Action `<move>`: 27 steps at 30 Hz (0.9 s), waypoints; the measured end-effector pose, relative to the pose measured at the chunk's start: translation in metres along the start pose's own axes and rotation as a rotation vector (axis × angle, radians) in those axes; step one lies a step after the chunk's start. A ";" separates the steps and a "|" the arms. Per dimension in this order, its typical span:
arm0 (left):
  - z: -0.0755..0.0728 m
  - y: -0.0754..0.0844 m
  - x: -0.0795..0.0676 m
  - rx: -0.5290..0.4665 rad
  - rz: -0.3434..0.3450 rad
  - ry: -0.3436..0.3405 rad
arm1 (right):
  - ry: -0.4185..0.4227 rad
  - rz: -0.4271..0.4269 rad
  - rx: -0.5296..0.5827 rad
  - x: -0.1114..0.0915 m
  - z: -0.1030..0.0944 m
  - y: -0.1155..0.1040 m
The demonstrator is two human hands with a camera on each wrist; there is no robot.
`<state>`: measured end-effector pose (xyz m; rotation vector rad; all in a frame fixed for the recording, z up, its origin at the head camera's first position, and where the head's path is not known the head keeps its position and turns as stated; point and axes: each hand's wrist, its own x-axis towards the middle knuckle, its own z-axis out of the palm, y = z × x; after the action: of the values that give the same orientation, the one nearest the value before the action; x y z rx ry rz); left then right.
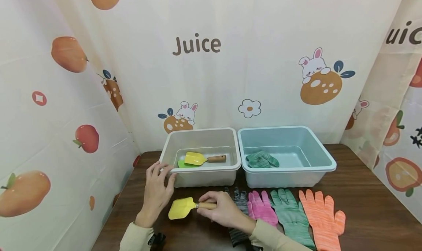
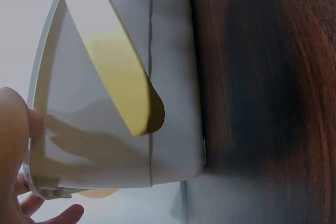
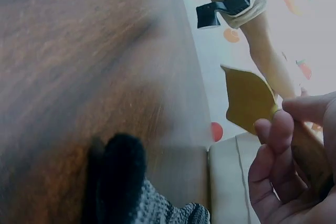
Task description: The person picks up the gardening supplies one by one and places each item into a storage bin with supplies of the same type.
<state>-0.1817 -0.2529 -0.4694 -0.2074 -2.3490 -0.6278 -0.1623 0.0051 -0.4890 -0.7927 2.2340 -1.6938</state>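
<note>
My right hand (image 1: 224,209) pinches the wooden handle of a yellow hand trowel (image 1: 181,209), held in front of the beige bin with its blade pointing left. The same trowel blade (image 3: 247,98) shows beyond the fingertips in the right wrist view. At the left front corner of the beige bin (image 1: 204,179), my left hand (image 1: 158,183) grips the rim, thumb at the front wall and fingers around the corner. Inside that bin lies another yellow trowel (image 1: 195,158) with a wooden handle, over a bright green piece (image 1: 186,164) that is partly hidden.
A light blue bin (image 1: 287,178) stands right of the beige one, with a green knit glove (image 1: 262,159) inside. Along the front lie a dark grey glove (image 1: 243,199), partly under my right arm, then pink (image 1: 262,209), green (image 1: 291,214) and orange gloves (image 1: 323,218).
</note>
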 end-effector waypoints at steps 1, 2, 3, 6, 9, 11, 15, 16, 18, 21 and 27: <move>0.000 0.000 0.000 0.000 0.004 0.004 | 0.007 -0.019 -0.019 0.000 0.000 0.000; 0.000 0.000 0.000 0.000 0.008 0.007 | 0.015 -0.038 -0.043 0.000 -0.001 0.000; 0.000 0.000 0.000 0.000 0.011 0.010 | 0.023 -0.060 -0.071 0.000 -0.001 0.000; 0.000 0.001 0.001 0.002 0.015 0.015 | 0.046 -0.122 -0.139 0.001 -0.002 0.001; 0.000 0.001 0.001 0.000 0.009 0.010 | 0.055 -0.159 -0.174 0.001 -0.003 0.002; 0.000 0.002 0.001 -0.003 0.005 0.006 | 0.056 -0.176 -0.187 0.001 -0.004 0.001; -0.001 0.001 0.001 -0.004 0.000 0.003 | 0.057 -0.205 -0.216 0.001 -0.006 0.001; -0.001 0.001 0.001 -0.003 0.001 0.004 | 0.055 -0.211 -0.217 0.001 -0.006 0.001; 0.000 0.001 0.000 -0.001 0.004 0.008 | 0.051 -0.217 -0.216 0.001 -0.007 0.001; 0.000 0.000 -0.001 0.000 0.012 0.013 | 0.045 -0.224 -0.203 0.001 -0.008 -0.001; 0.001 0.000 -0.001 -0.001 0.014 0.012 | 0.049 -0.240 -0.183 0.002 -0.011 -0.006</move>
<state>-0.1813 -0.2525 -0.4704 -0.2201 -2.3332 -0.6222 -0.1676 0.0122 -0.4795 -1.1138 2.4374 -1.6390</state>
